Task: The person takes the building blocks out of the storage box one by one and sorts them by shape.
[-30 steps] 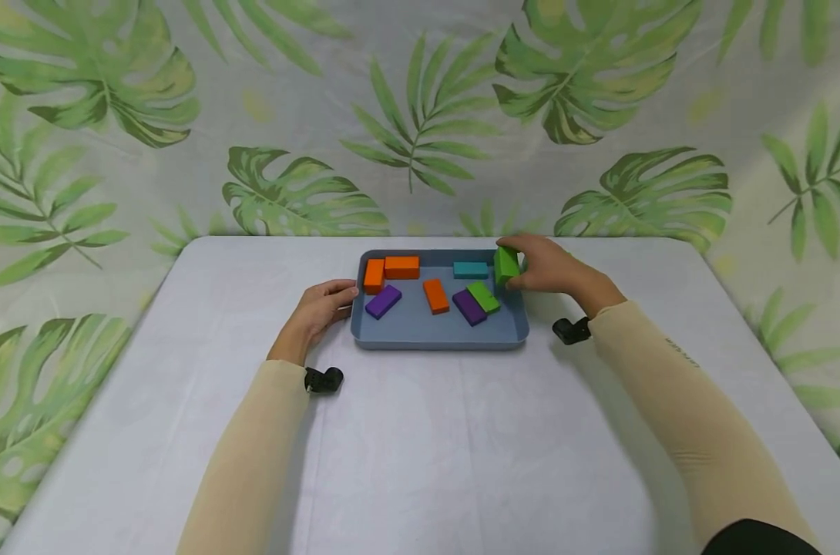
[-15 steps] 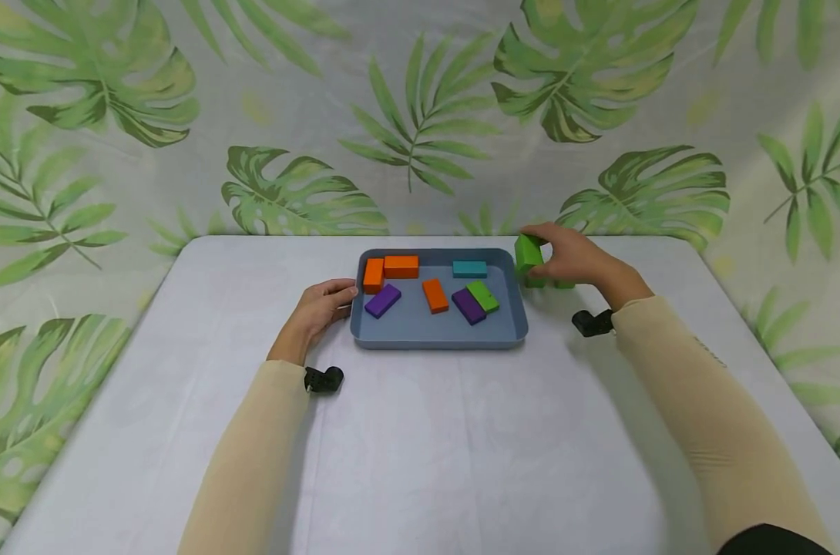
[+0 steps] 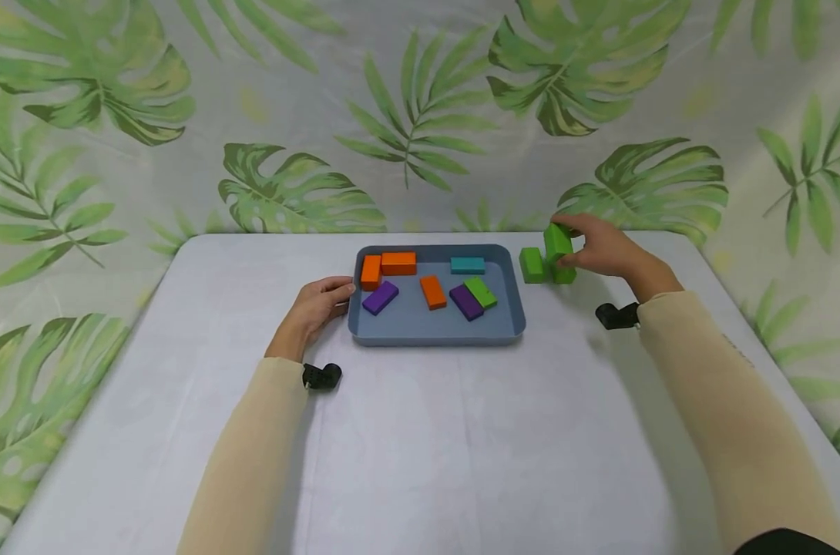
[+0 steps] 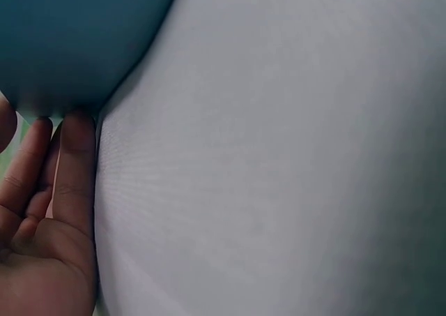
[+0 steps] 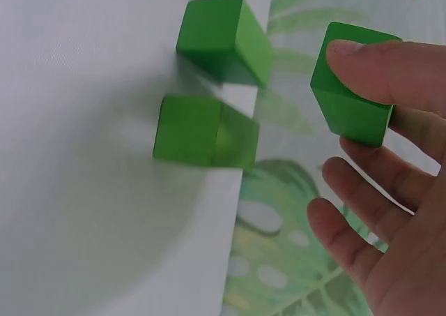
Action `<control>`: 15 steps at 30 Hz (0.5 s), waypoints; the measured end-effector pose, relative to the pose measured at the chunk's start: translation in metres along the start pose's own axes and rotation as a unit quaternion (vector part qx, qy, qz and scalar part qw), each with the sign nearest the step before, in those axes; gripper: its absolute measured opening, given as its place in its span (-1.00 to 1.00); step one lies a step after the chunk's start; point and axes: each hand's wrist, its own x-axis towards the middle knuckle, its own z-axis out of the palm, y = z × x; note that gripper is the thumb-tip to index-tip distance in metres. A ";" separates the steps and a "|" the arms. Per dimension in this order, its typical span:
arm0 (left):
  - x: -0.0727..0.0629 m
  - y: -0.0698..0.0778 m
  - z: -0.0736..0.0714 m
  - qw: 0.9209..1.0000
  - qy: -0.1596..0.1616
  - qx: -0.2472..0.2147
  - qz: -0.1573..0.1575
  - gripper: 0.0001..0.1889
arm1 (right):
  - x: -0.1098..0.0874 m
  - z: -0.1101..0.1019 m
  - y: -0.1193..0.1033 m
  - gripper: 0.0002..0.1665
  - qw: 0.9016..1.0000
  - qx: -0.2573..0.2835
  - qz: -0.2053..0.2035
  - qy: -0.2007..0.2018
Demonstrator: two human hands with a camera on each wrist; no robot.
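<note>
My right hand (image 3: 603, 250) pinches a green block (image 3: 558, 241) between thumb and fingers, to the right of the tray. In the right wrist view the held green block (image 5: 352, 86) is apart from two others. Those are a green block (image 3: 532, 265) near the tray's right side and another green block (image 3: 566, 275), partly covered by the held one in the head view. My left hand (image 3: 316, 308) rests at the left end of the blue-grey tray (image 3: 434, 340). In the left wrist view, its straight fingers (image 4: 75, 169) touch the tray wall (image 4: 83, 44).
Inside the tray lie several blocks: orange ones (image 3: 398, 263) at the back left and middle, purple ones (image 3: 381, 297), a teal one (image 3: 467, 266) and a green one (image 3: 480, 293) against a purple one. A white cloth (image 3: 406, 447) covers the table; a leaf-patterned curtain (image 3: 288, 92) hangs behind.
My right hand has carried the green block rightward, from over the tray's right end to above the table beside it, uncovering another green block there. The left hand has stayed at the tray.
</note>
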 end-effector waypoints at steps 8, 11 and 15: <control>-0.001 0.000 -0.003 1.000 -0.006 0.005 -0.011 -0.49 | -0.006 -0.007 0.020 -0.02 0.999 0.026 0.041 0.010; -0.001 0.001 -0.002 1.000 -0.005 0.003 -0.008 -0.49 | -0.010 -0.009 0.030 -0.01 0.998 0.032 0.050 0.015; 0.000 0.001 0.001 1.000 -0.006 -0.001 -0.007 -0.51 | -0.016 -0.012 0.046 -0.01 0.997 0.038 0.061 0.024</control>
